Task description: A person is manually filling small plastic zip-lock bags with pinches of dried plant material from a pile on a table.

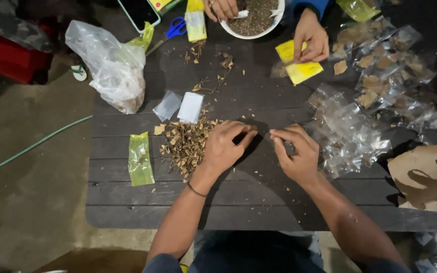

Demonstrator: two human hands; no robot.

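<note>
1. Nearest the camera, the person's two forearms reach over the near edge of the dark slatted worktop (238,202); a thin dark band circles the left wrist.
2. Left hand (224,146) rests on the right edge of a pile of dried leaf pieces (185,144); its fingers (244,132) curl loosely, touching the pile, and I cannot tell whether they pinch anything.
3. Right hand (295,151) lies just beside the left, apart from the pile; its fingers are bent inward toward the thumb, and whether they grip something is too small to tell.
4. Left of the pile lies a yellow-green packet (140,159); just beyond it, two small clear bags (182,106); farther left, a large crumpled plastic bag (112,63).
5. Right of the hands spreads a heap of clear filled packets (375,101).
6. At the far edge, another person's hand (310,38) presses on yellow packets (297,63), beside a white bowl (253,20) of dark bits; blue-handled scissors (176,28) lie left of it.
</note>
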